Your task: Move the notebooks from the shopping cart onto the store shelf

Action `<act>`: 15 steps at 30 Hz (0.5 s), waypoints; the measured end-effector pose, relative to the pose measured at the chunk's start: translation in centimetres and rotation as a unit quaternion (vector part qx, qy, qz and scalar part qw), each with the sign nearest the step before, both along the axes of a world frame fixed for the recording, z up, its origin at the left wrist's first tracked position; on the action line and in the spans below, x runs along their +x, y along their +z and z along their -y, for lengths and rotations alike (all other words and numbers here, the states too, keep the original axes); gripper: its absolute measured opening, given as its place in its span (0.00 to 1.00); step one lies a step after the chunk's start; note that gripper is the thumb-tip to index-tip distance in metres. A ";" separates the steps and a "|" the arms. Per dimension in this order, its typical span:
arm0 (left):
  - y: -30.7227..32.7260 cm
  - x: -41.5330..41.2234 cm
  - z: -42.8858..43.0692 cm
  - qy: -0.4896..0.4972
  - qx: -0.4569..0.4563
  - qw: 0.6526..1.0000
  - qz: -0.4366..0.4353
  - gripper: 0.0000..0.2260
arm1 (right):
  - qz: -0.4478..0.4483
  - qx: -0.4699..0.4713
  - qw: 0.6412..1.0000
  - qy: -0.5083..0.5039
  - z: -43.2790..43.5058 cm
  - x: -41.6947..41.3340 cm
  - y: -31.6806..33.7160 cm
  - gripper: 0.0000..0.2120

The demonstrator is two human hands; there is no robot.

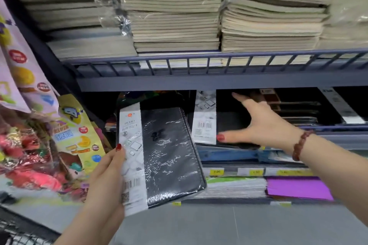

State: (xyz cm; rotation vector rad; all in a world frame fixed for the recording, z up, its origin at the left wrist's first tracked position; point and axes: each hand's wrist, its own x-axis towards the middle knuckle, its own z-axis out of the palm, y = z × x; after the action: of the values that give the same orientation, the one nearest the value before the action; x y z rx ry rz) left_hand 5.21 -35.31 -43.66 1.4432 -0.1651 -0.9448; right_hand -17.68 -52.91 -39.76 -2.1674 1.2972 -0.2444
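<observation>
My left hand (pixel 108 171) grips a black shrink-wrapped notebook (pixel 171 155) with a white paper band by its left edge, held tilted in front of the middle shelf (pixel 219 83). My right hand (pixel 264 125) reaches into that shelf with fingers spread. Its thumb rests against a second black notebook (pixel 229 123) with a white barcode band, which stands upright there. Whether the right hand grips it I cannot tell. A corner of the shopping cart (pixel 18 232) shows at the bottom left.
Stacks of beige exercise books (pixel 175 10) fill the upper shelf behind a rail. Dark notebooks (pixel 298 109) lie deeper on the middle shelf. Below are yellow price tags (pixel 255 172), white pads and purple paper (pixel 296 187). Colourful snack bags (pixel 39 125) hang at left.
</observation>
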 end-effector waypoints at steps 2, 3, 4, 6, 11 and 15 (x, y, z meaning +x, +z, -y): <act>-0.1 0.0 0.2 0.006 0.000 1.000 -0.002 0.09 | -0.056 -0.043 0.995 0.075 -0.5 -0.9 -0.8 0.62; -0.2 0.1 0.2 0.006 0.001 1.000 -0.006 0.07 | -0.076 -0.082 0.989 0.098 -0.6 -1.2 -1.3 0.59; -0.3 0.1 0.3 0.004 0.001 1.000 -0.009 0.05 | -0.079 -0.121 0.983 0.112 -0.7 -1.4 -1.8 0.54; -0.3 0.4 0.5 0.001 0.002 1.000 -0.011 0.05 | -0.059 -0.181 0.974 0.123 -0.7 -1.6 -2.5 0.42; 0.1 1.2 0.7 -0.012 0.010 1.000 -0.003 0.08 | 0.005 -0.208 0.969 0.130 -0.2 -1.4 -2.5 0.26; 0.5 1.8 0.8 -0.024 0.012 0.999 0.020 0.09 | 0.049 -0.243 0.961 0.120 1.6 -0.3 -1.7 0.17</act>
State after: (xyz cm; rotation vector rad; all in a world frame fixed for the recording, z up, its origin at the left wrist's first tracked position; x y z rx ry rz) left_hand 7.02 -36.15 -43.12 1.4858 -0.2196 -0.9591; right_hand -17.94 -54.55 -41.49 -2.6559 0.9762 -0.6170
